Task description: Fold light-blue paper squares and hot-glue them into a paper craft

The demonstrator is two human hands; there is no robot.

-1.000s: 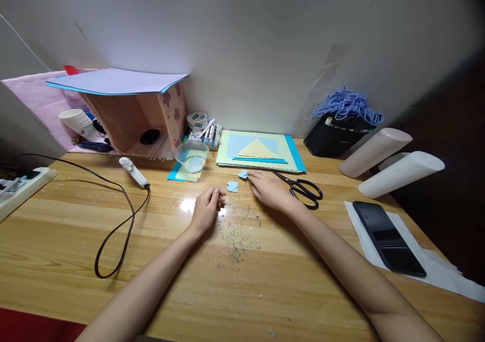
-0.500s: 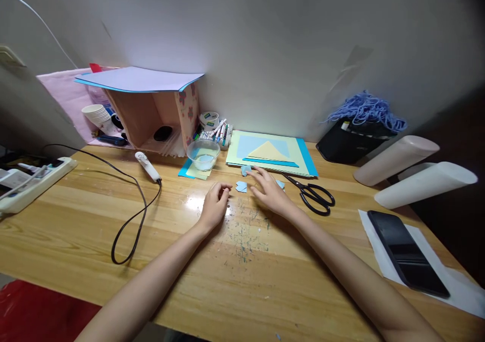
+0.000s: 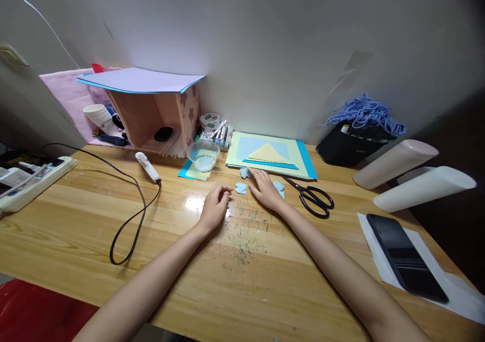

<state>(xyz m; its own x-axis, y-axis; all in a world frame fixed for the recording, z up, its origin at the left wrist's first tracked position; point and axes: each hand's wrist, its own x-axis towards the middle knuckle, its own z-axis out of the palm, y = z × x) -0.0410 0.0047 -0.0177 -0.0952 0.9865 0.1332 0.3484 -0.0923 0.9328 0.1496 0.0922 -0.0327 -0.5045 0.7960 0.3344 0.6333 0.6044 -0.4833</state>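
My right hand [image 3: 265, 191] lies over the table with fingers stretched out. Its fingertips touch or hover just at a small light-blue folded paper piece [image 3: 244, 173]; contact is hard to tell. My left hand [image 3: 215, 205] rests on its side, loosely curled, thumb and forefinger slightly apart, with nothing visible in it. Between the hands lies a second folded blue paper piece [image 3: 240, 188]. More light-blue folded paper [image 3: 279, 187] sits just right of my right hand, partly hidden by it. Black-handled scissors [image 3: 316, 200] lie farther right.
A clear plastic bowl [image 3: 203, 155] stands on coloured paper. Behind my hands are stacked paper sheets [image 3: 299, 152] and markers [image 3: 222, 134]. A white glue gun [image 3: 147, 167] with a black cord is at left, below a cardboard box [image 3: 188, 114]. A phone [image 3: 407, 256] lies at right.
My right hand has lowered and shifted slightly left, uncovering more of the blue paper on its right. My left hand stays nearly still. The view has shifted slightly.
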